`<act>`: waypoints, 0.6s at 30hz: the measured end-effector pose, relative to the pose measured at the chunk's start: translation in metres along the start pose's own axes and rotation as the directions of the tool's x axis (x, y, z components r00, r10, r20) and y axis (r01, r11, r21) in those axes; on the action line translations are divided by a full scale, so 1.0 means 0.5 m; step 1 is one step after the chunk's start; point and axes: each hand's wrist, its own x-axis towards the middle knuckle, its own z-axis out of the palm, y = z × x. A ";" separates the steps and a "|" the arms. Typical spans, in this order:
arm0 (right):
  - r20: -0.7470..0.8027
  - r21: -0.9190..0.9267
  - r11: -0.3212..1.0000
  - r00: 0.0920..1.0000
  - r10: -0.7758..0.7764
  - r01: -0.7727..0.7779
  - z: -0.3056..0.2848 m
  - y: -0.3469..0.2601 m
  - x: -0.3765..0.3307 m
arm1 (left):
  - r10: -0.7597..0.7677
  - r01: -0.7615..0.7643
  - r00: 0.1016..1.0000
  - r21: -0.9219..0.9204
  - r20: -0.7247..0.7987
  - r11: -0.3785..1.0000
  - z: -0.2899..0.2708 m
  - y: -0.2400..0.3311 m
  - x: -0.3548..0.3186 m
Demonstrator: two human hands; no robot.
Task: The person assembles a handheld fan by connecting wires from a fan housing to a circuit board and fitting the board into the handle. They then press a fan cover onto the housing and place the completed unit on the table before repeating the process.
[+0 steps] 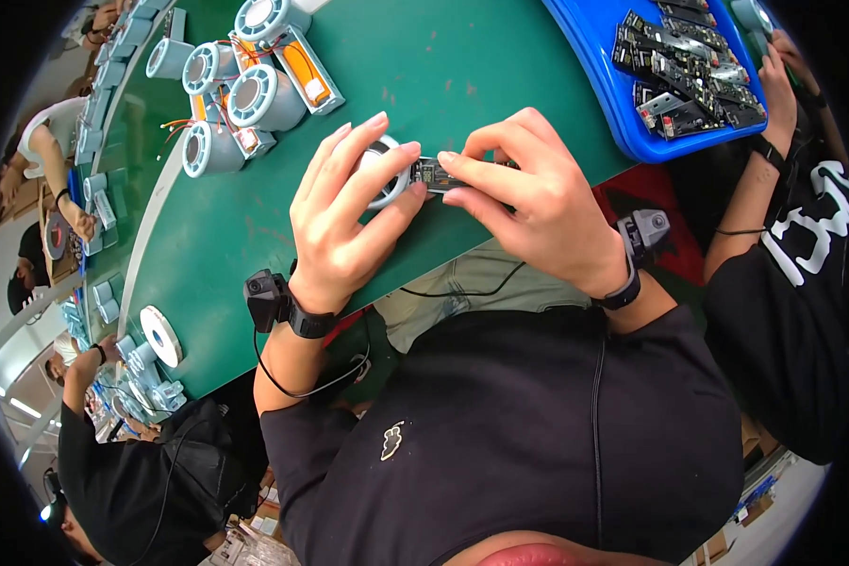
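Note:
My left hand [344, 212] is wrapped round a light-blue housing [403, 179] with a round, ringed head, just above the near edge of the green table. Its thumb and fingers partly cover the round head. Extending to the right of the head is a black circuit board [434, 175], which seems to lie in the narrow part of the housing. My right hand [542, 184] pinches the board's right end between thumb and fingers. Those fingers hide that end, so I cannot tell how it sits there.
Several light-blue housings [266, 99] with orange parts and loose wires stand at the far left. A blue tray [599, 71] of circuit boards sits at the far right, beside a co-worker's arm [759, 189]. A white reel [160, 337] lies at the left edge; other people work beyond.

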 end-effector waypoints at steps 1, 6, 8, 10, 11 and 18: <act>-0.041 -0.002 1.000 0.999 -0.019 0.019 0.006 0.006 0.002 | -0.001 0.001 1.000 0.006 0.001 1.000 0.001 -0.004 0.004; -0.115 0.010 1.000 0.993 0.025 -0.024 0.026 0.003 -0.010 | -0.009 0.008 1.000 0.024 0.022 1.000 0.004 -0.002 0.005; -0.133 -0.014 1.000 0.991 0.009 -0.011 0.030 0.003 -0.013 | -0.015 0.014 0.999 0.024 0.035 1.000 -0.003 0.004 0.008; -0.139 -0.026 1.000 0.990 0.003 -0.006 0.032 0.005 -0.015 | -0.029 0.028 0.998 0.025 0.059 0.999 -0.006 0.008 0.011; -0.145 -0.022 1.000 0.989 -0.002 -0.001 0.033 0.006 -0.015 | -0.033 0.032 0.998 0.027 0.057 0.999 -0.007 0.008 0.009; -0.129 -0.002 1.000 0.992 0.006 -0.006 0.035 0.000 -0.010 | 0.016 -0.015 0.999 0.021 -0.041 1.000 0.008 -0.010 0.004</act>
